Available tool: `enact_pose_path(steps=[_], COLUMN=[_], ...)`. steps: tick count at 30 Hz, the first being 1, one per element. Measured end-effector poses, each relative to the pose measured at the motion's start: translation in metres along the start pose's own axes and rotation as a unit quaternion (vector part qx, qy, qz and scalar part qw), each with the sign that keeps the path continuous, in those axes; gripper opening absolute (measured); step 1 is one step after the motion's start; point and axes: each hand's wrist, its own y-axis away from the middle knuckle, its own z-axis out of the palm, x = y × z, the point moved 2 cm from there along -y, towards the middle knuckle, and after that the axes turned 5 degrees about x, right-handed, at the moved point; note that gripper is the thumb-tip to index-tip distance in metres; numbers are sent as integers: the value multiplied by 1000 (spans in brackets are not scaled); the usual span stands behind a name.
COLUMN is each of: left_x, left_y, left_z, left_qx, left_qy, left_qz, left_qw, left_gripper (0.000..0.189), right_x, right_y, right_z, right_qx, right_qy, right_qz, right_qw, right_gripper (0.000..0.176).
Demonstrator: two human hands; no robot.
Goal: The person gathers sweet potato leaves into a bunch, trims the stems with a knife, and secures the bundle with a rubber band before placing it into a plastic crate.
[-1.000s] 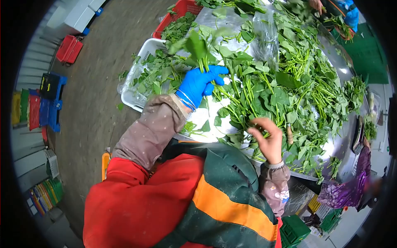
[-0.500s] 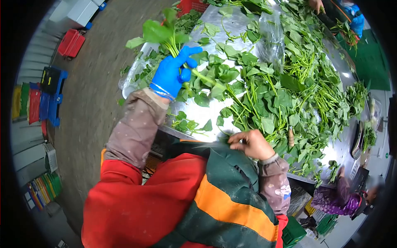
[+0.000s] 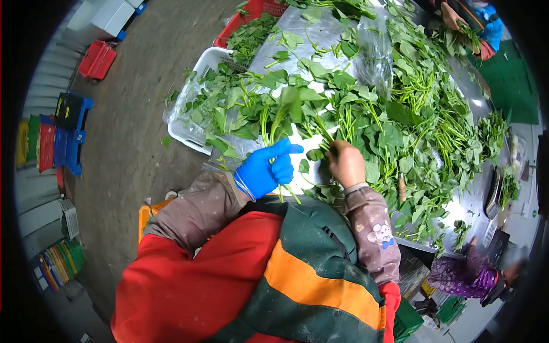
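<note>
My left hand, in a blue glove, is closed around a small bunch of leafy green stems. The leaves point away from me, and the cut ends stick out below the fist. To its right, my bare right hand has its fingers curled at the stems of leafy greens on the near edge of the big pile. Its fingertips are partly hidden, but stems run into them. Both hands are over the near side of the shiny metal table.
A white basket with greens and plastic stands left of the table, a red crate behind it. A wooden handle pokes from the pile near a clear plastic bag. Co-workers are at far right and top right.
My left hand has come down and right, toward me, with the bunch in it. My right hand has moved up from the table edge to the stems. The white basket shows more fully.
</note>
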Motion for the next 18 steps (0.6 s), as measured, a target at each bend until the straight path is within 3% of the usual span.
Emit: enact_pose_path(steps=[2, 3, 5, 6, 7, 10, 14, 18], left_x=[9, 16, 28, 28, 24, 12, -2, 3], left_y=[-1, -3, -4, -5, -9, -16, -26, -32], left_z=[-3, -3, 4, 9, 12, 28, 40, 41], left_qx=[-22, 7, 65, 73, 66, 68, 131, 174], left_qy=[46, 37, 20, 11, -31, -132, -244, -285], left_qz=[25, 66, 146, 150, 152, 137, 132, 148], left_qw=[998, 997, 987, 986, 986, 979, 952, 931], left_gripper=[34, 34, 35, 32, 33, 38, 31, 24], right_x=[2, 10, -6, -1, -11, -29, -29, -33], right_y=[-6, -6, -2, 1, 4, 13, 21, 24], right_z=[-19, -22, -42, -44, -46, -57, -40, -36], right_qx=[-5, -21, -35, -82, -70, -22, 2, 18], right_qy=[-143, -338, -581, -594, -617, -613, -510, -464], right_qz=[69, 154, 235, 252, 256, 260, 187, 156], right_qw=[987, 928, 778, 760, 740, 746, 840, 872], right_gripper=[16, 17, 16, 19, 18, 18, 19, 19])
